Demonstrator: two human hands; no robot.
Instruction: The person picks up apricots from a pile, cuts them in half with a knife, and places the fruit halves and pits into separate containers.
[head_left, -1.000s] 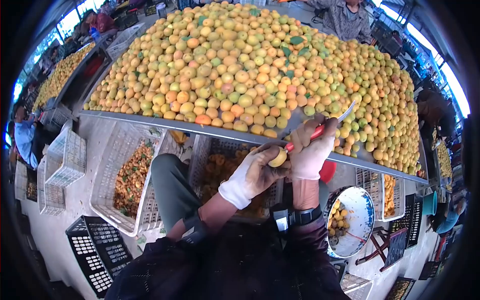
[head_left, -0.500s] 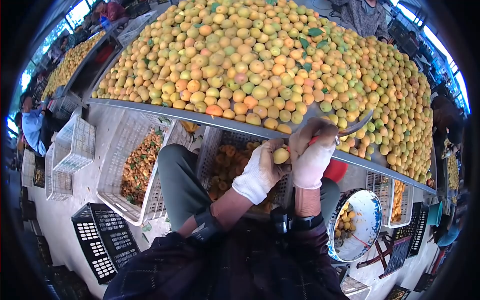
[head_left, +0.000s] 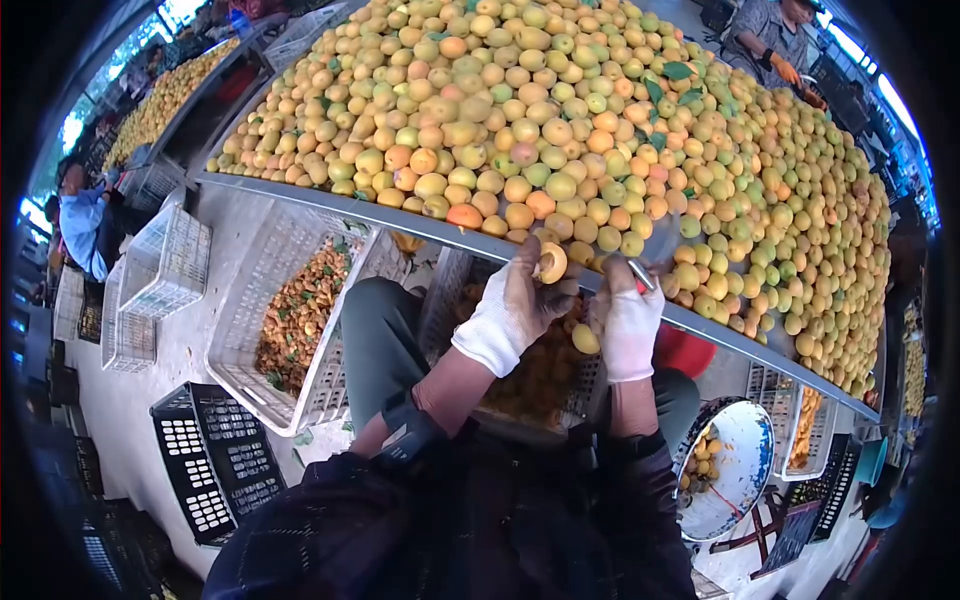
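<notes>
My left hand (head_left: 515, 305), in a white glove with dirty fingers, holds a cut fruit half (head_left: 551, 263) between thumb and fingers, its hollow facing up. My right hand (head_left: 625, 320), also gloved, is closed on a knife (head_left: 641, 275) whose metal handle end shows; the blade is hard to make out. A yellow fruit piece (head_left: 585, 339) shows beside the right hand's fingers, over the crate (head_left: 440, 290) of cut fruit between my knees. Both hands are at the metal edge (head_left: 400, 216) of a table heaped with yellow-orange fruit (head_left: 480, 110).
Left of my knees is a white crate (head_left: 235, 330) with orange scraps; a black crate (head_left: 215, 460) lies nearer. On the right are a red container (head_left: 685, 350), a white-and-blue basin (head_left: 745, 455) and another crate (head_left: 820, 440). A co-worker (head_left: 770, 45) is across the table.
The fruit in my left hand now shows as an opened half. A yellow piece is below my right hand, and the curved blade no longer shows clearly. The view has shifted slightly.
</notes>
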